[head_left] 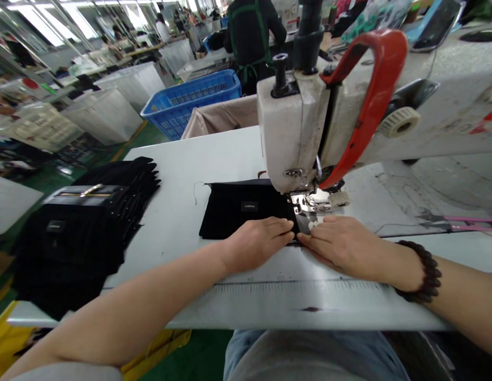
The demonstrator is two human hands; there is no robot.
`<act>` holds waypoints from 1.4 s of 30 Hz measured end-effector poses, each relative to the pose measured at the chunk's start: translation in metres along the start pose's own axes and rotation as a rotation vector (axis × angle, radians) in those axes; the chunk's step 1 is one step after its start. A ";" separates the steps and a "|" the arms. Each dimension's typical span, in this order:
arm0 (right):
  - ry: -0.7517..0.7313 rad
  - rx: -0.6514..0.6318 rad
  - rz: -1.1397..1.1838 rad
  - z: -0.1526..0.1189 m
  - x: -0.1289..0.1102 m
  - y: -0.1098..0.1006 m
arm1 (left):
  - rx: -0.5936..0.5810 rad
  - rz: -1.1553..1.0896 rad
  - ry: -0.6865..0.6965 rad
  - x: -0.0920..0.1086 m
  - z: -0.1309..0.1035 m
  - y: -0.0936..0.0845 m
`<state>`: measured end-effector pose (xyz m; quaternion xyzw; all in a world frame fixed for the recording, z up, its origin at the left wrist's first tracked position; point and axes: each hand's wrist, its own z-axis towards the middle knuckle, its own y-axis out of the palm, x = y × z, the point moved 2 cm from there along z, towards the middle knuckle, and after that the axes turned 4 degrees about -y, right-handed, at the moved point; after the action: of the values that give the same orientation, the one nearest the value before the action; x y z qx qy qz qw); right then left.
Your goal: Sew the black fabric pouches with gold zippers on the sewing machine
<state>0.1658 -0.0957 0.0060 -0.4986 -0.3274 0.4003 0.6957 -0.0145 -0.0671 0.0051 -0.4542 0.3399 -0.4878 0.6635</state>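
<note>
A black fabric piece (226, 214) with a small label (249, 206) lies flat on the sewing table, its right edge at the presser foot (303, 203) of a sewing machine (283, 132). My left hand (260, 241) rests on the fabric's lower right part, fingers stretched out and pressing down. Just right of it, my right hand (341, 243) lies with extended fingers at the fabric's near right corner, beside the foot. The fingertips of both hands almost meet. The needle point and the seam under the foot are hard to make out.
A stack of black fabric pieces (71, 238) overhangs the table's left end. Pink-handled snips (464, 225) lie at the right. A red lever guard (373, 95) curves beside the machine head. Behind the table are a blue basket (194, 98) and a person (252, 42).
</note>
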 end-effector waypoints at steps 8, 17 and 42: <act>0.075 -0.007 -0.057 0.004 0.007 0.003 | 0.016 0.041 0.018 -0.017 0.002 0.009; 0.182 -0.096 -0.108 0.006 0.018 0.019 | -0.061 -0.011 -0.036 -0.041 0.007 0.017; 0.239 -0.106 -0.041 0.005 0.019 0.019 | -0.144 -0.026 -0.164 -0.074 0.023 0.004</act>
<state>0.1659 -0.0737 -0.0093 -0.5719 -0.2730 0.3060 0.7105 -0.0139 0.0100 0.0107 -0.5434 0.3128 -0.4319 0.6484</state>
